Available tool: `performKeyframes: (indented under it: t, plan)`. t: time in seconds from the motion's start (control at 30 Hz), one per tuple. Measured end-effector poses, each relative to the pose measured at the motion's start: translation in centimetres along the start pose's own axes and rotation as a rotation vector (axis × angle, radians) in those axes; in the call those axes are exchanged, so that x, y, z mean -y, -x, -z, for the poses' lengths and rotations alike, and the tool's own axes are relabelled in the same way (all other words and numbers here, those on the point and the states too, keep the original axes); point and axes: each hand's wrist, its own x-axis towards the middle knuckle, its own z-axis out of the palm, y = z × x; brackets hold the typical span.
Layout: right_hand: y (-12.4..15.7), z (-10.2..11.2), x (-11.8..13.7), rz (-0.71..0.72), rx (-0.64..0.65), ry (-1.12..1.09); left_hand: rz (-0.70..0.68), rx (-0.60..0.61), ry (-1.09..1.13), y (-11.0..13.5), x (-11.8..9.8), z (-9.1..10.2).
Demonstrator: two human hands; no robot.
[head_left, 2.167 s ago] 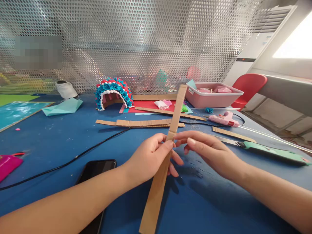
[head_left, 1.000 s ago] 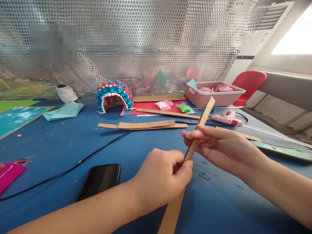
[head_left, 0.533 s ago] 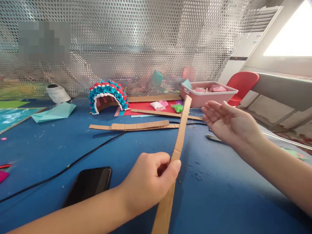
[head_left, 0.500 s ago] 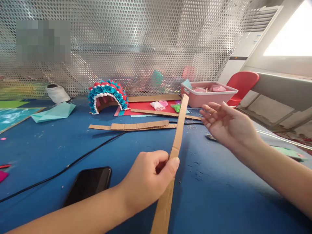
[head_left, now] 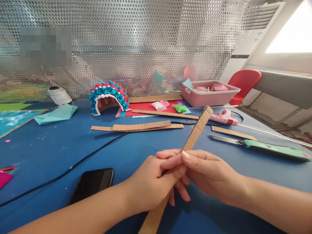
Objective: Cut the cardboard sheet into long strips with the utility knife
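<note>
A long cardboard strip (head_left: 198, 128) slants up and away from me above the blue table (head_left: 58, 152), its far end bent over. My left hand (head_left: 156, 182) is closed round the strip near its middle. My right hand (head_left: 209, 169) meets it there, thumb and fingers pinching the strip just beyond the left thumb. The hands touch and hide that part of the strip. Past them lie stacked cardboard strips (head_left: 141, 126). To the right rest a utility knife (head_left: 273, 149) with its blade out, a short cardboard piece (head_left: 232, 132) and a pink glue gun (head_left: 225, 117).
A black phone (head_left: 94, 183) lies left of my forearm, with a black cable (head_left: 65, 171) beyond it. Farther back stand an arch decorated in blue and red (head_left: 109, 94) and a pink basket (head_left: 209, 97). Small bags (head_left: 179, 108) lie on red paper (head_left: 143, 106).
My right hand has come down and left from the open air and closed on the strip beside my left hand. The strip's far end now leans farther right.
</note>
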Motion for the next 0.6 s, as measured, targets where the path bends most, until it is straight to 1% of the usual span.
performKeyframes:
  t: [0.1, 0.17, 0.23, 0.3, 0.37, 0.5, 0.6]
  plan:
    - [-0.2, -0.4, 0.2, -0.046, -0.057, -0.077, 0.076, 0.001, -0.003, -0.4, 0.2, -0.1]
    - [-0.2, -0.3, 0.6, -0.079, -0.124, -0.094, 0.084, -0.006, -0.026, -0.5, 0.1, -0.2]
    - [-0.3, 0.3, 1.0, -0.084, -0.243, -0.102, 0.094, -0.012, -0.023, -0.4, -0.1, -0.3]
    - [-0.4, 1.0, 1.4, -0.087, -0.389, -0.107, 0.127, -0.016, -0.01, -0.3, -0.2, -0.4]
    - [-0.6, 1.5, 1.8, -0.097, -0.508, -0.114, 0.158, -0.017, 0.006, -0.2, -0.3, -0.6]
    - [-1.1, 1.4, 3.0, -0.11, -0.664, -0.186, 0.163, -0.04, -0.024, 0.0, -0.5, -0.7]
    - [-1.4, 1.3, 3.9, -0.084, -0.742, -0.251, 0.169, -0.056, -0.067, 0.2, -0.7, -0.8]
